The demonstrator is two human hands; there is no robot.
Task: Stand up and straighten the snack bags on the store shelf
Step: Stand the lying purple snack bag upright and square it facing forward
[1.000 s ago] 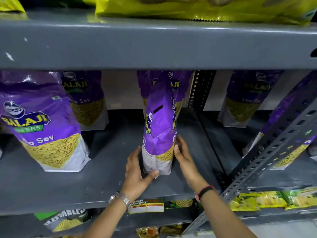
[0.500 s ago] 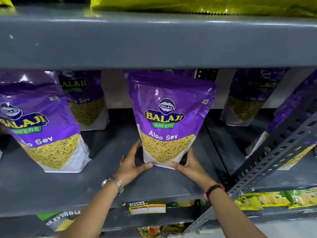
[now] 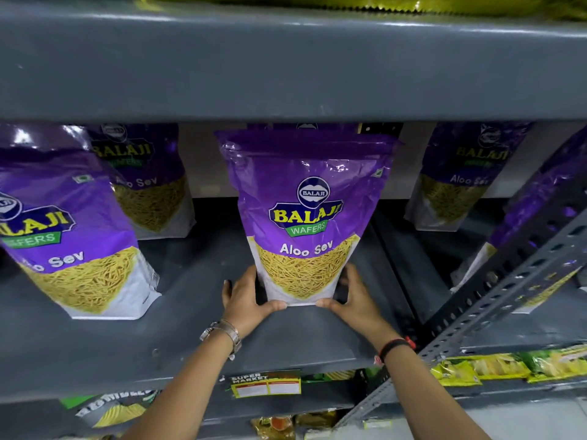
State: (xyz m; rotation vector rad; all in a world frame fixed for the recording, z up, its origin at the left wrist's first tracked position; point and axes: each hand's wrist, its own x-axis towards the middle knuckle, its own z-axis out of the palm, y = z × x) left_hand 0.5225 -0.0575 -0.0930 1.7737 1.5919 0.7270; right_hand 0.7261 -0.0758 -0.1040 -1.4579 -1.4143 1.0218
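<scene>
At the far left a purple Aloo Sev bag (image 3: pixel 76 236) is seen leaning, its top tipped left, so it appears not yet straightened; if it is knocked while the middle is worked, it could slide flat. Behind it a second bag (image 3: pixel 149 182) is set at the back of the shelf. In the middle, the bag being handled (image 3: pixel 305 217) is stood upright, face forward, on the grey metal shelf (image 3: pixel 178 338). Its base is clasped by the left hand (image 3: pixel 244 296) and the right hand (image 3: pixel 355 296), fingers wrapped round the lower corners and thumbs laid along the bottom edge. The grip is low and the bag tall, so a topple forward is judged likely if it is released before the base is seated. To the right another bag (image 3: pixel 457 185) is stood in the next bay, beyond a slotted upright (image 3: pixel 508 300). Headroom is limited by the shelf above (image 3: pixel 286 68), and the lighting is dim.
</scene>
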